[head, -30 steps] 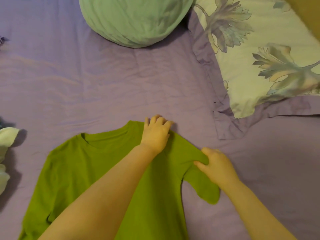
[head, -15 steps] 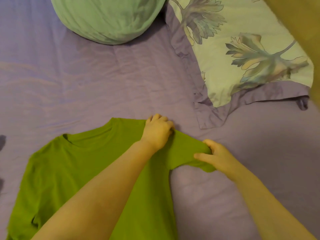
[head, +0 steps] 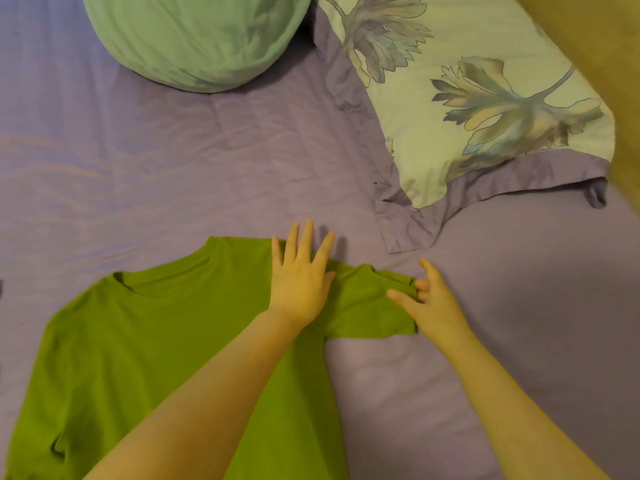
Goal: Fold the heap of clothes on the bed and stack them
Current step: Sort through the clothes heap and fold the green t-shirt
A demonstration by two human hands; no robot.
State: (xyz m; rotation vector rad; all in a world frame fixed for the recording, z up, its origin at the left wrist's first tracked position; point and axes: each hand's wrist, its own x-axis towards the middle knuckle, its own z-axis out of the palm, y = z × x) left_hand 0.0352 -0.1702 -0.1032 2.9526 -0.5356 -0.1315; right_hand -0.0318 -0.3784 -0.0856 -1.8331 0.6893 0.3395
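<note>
Purple sheet (head: 173,161) covers the bed under me, with a floral pillow (head: 485,98) and a mint round cushion (head: 197,36) at the far end. My green T-shirt (head: 156,341) lies spread flat near me. My left hand (head: 301,282) presses its shoulder, fingers straight and spread. My right hand (head: 429,299) pinches the sleeve's edge.
</note>
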